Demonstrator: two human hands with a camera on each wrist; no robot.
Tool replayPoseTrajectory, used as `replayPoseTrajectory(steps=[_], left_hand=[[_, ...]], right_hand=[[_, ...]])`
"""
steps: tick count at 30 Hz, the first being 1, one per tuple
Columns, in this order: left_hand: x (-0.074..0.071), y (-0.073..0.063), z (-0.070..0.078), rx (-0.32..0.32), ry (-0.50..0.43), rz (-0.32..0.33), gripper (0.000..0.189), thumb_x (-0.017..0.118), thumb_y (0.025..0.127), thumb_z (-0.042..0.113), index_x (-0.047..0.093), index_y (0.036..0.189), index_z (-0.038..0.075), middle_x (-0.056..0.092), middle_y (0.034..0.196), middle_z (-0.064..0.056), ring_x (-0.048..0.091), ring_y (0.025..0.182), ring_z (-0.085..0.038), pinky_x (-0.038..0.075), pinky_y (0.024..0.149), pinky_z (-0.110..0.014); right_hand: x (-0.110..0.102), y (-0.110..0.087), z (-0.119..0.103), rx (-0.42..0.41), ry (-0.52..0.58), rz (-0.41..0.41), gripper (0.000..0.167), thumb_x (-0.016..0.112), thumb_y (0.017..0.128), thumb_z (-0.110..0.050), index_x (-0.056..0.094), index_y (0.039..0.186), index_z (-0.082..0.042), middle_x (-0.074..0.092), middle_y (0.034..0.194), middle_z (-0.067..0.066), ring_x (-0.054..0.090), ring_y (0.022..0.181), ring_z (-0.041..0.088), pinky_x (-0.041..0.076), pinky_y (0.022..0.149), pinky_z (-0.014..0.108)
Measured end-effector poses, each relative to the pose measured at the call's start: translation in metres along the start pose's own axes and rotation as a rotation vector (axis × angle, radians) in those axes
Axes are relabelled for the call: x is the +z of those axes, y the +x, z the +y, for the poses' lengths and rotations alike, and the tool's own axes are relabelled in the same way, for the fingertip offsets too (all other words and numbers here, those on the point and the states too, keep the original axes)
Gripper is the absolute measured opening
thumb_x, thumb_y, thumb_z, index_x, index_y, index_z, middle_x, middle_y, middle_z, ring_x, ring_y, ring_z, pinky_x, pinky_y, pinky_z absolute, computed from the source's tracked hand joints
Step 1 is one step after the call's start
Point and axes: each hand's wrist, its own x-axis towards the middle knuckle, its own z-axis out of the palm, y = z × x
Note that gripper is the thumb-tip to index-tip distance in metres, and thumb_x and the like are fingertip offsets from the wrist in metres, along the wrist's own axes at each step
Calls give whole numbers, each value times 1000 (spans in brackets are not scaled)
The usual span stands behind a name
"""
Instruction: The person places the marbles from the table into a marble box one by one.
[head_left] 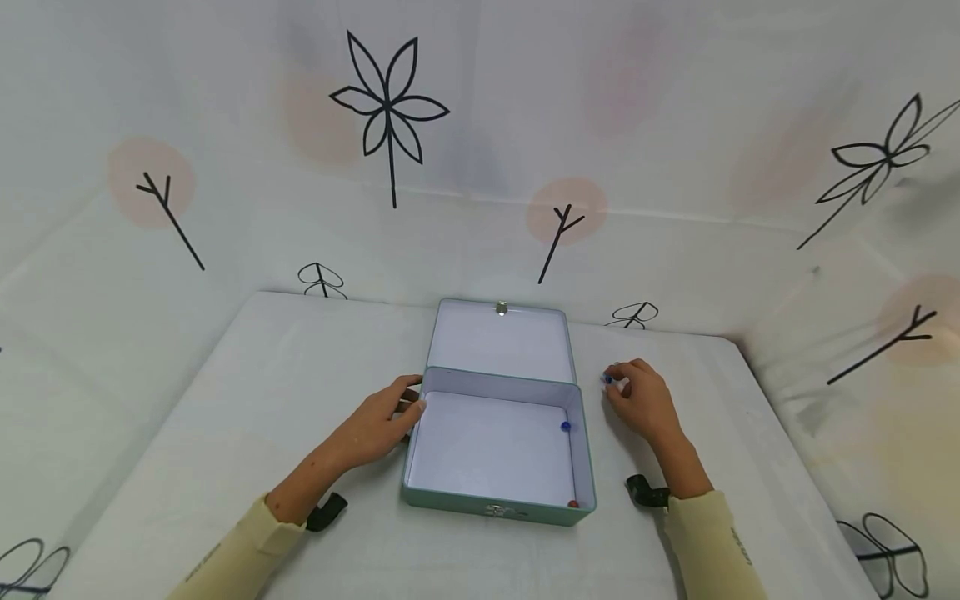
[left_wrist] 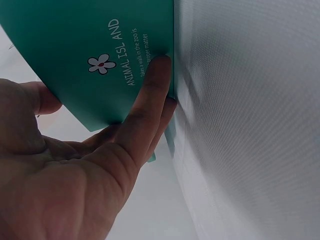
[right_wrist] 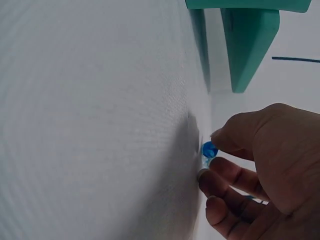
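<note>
A green tin box lies with its hinged lid laid back, pale inside. My left hand holds the box's left wall. In the left wrist view, its thumb is at the rim and its fingers lie along the printed outer side. Right of the lid, my right hand pinches a small blue bead between thumb and index finger, close to the tabletop. A clear bluish piece shows beside it. Inside the box, a blue bead and a red bead sit along the right wall.
The box stands on a white-covered table. White patterned cloth rises behind it and at both sides. A metal clasp is on the lid's far edge. Dark straps hang at both wrists.
</note>
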Motion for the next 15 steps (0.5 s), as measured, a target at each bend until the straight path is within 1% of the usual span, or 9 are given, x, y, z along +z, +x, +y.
replayPoseTrajectory(steps=[4,10,15], left_hand=[[0,0,0,2,3,3,57,51,113,32,37,163,8,58,151,-17,59,137,-33,57,105,-48],[0,1,-1,12,1,1,56,51,114,32,37,162,8,57,151,-18,59,137,-35,57,104,-49],[0,1,-2,7,0,1,55,51,114,31,38,162,8,57,151,-18,59,137,-34,57,104,-49]], right_hand=[[-1,1,1,3,10,-23,23,74,92,0,73,114,4,67,110,20,60,79,23,48,65,34],[-1,1,4,2,6,-50,17,73,89,2,72,105,3,68,101,17,61,81,25,50,68,37],[0,1,5,2,3,-53,13,74,88,1,71,101,2,68,95,14,61,79,24,51,68,37]])
